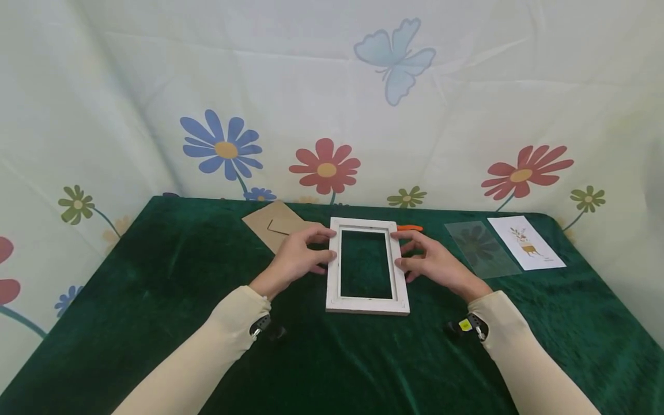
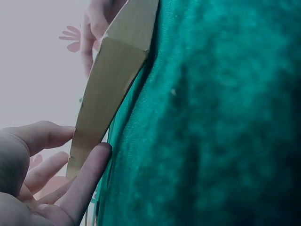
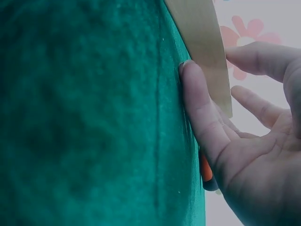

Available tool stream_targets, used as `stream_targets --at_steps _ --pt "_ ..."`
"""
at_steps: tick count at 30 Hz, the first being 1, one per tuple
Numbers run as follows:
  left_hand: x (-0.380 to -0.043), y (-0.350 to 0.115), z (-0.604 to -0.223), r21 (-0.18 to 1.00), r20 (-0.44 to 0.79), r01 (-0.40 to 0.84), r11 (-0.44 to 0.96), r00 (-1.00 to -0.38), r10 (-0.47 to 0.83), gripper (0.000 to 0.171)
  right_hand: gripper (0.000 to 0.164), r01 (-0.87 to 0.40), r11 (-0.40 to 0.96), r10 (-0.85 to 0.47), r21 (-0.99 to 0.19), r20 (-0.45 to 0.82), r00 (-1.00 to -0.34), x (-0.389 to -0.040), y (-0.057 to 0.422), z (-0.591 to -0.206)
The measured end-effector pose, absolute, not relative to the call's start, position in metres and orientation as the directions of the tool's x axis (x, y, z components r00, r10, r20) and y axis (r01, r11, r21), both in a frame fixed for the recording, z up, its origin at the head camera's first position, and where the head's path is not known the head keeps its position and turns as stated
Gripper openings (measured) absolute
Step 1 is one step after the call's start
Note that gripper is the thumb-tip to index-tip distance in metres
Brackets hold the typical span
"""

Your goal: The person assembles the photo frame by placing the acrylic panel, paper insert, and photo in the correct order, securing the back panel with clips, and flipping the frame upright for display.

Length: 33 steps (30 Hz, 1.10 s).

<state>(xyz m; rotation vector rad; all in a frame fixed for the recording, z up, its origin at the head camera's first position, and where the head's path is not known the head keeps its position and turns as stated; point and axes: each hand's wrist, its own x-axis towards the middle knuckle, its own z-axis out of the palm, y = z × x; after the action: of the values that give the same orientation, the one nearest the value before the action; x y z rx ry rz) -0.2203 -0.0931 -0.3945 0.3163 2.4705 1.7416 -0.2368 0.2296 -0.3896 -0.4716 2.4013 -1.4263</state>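
A white picture frame (image 1: 367,305) lies on the green cloth, its middle showing the cloth through it. My left hand (image 1: 293,256) grips its left side, fingertips and thumb at the edge. On the opposite side my right hand (image 1: 438,262) holds the right edge in the same way. From the left wrist view, the frame's plain side edge (image 2: 110,75) stands between the fingertips. The right wrist view shows the other side edge (image 3: 202,42) with fingertips on either side of it.
Behind my left hand lies a brown backing board (image 1: 264,225) with a thin dark L-shaped line on it. An orange-handled object (image 1: 411,227) sits partly behind the frame. To the right are a clear sheet (image 1: 479,253) and a printed white card (image 1: 542,251).
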Motion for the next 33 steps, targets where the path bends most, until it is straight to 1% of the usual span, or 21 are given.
stream_targets --at_steps 7,21,33 --pt "-0.2205 -0.0921 -0.3956 0.938 0.026 0.107 0.331 -0.97 0.241 0.045 0.061 -0.122 0.451 -0.427 -0.884 -0.094 -0.9 -0.2392 0.2321 -0.3893" --pt "-0.2216 -0.0889 -0.3962 0.926 0.002 0.085 0.367 -0.975 0.221 0.048 0.06 -0.119 0.48 -0.415 -0.869 -0.106 -0.904 -0.2396 0.2333 -0.3901" --pt "-0.2241 -0.0885 -0.4023 0.921 0.013 0.097 0.376 -0.976 0.219 0.05 0.059 -0.12 0.499 -0.401 -0.858 -0.106 -0.91 -0.2384 0.231 -0.3889"
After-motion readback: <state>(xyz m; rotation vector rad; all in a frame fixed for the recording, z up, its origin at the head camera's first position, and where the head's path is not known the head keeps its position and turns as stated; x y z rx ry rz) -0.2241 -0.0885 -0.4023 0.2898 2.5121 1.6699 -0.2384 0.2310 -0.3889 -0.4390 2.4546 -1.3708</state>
